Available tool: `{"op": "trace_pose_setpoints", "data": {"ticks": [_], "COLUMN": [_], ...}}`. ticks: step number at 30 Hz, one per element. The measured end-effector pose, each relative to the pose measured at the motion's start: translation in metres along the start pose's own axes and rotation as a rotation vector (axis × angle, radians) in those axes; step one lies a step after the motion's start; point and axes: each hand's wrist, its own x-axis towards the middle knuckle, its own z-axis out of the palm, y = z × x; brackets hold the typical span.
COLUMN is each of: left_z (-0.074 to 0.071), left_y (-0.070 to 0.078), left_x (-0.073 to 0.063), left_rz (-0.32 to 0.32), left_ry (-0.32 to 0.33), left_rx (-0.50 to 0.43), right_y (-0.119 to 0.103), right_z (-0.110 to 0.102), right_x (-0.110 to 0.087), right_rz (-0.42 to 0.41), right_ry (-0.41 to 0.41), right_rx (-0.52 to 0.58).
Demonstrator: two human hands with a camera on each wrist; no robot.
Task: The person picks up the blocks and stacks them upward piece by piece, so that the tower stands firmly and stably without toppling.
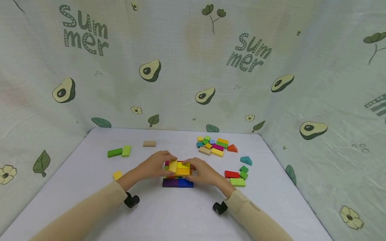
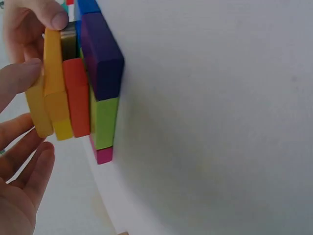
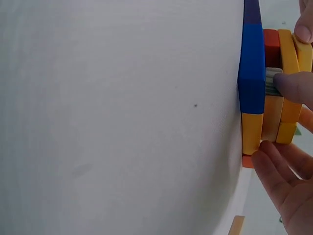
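A layered stack of coloured wooden blocks (image 1: 182, 172) stands mid-table, with a purple block (image 2: 101, 56) and a blue block (image 3: 252, 68) at its front bottom. On the left part of its top lies a yellow block (image 1: 173, 166), which my left hand (image 1: 158, 164) pinches between thumb and fingers. My right hand (image 1: 203, 171) holds the stack's right end, its thumb on the near face and its fingers on the far side. Under the top yellow block are another yellow-orange block (image 2: 55, 73) and a red-orange block (image 2: 76, 98). The hands partly hide the stack's ends.
Mixed loose blocks (image 1: 217, 152) lie behind the stack to the right. Nearer on the right are a red block (image 1: 231, 174) and several green ones. Two green blocks (image 1: 115, 153), a wooden block (image 1: 149, 143) and a yellow block (image 1: 117, 175) lie left. Patterned cloth (image 1: 181, 100) surrounds the table.
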Motion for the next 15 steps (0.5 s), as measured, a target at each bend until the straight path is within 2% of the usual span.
{"op": "trace_pose_setpoints", "data": {"ticks": [4, 8, 15], "left_z": [0.0043, 0.0034, 0.006], "left_y": [0.0002, -0.0006, -0.0042], "left_x": [0.0005, -0.0013, -0.0017], "left_rz": [-0.014, -0.027, -0.006], "left_ry": [0.002, -0.024, -0.034], "left_rx": [-0.019, -0.054, -0.086], "right_y": [-0.0004, -0.0017, -0.0018], "right_z": [-0.0002, -0.001, -0.0015], "right_x": [0.0006, 0.0003, -0.0004], "right_rz": [-0.005, -0.006, -0.004], "right_ry": [-0.003, -0.003, 0.0], "right_rx": [-0.003, -0.003, 0.019]}}
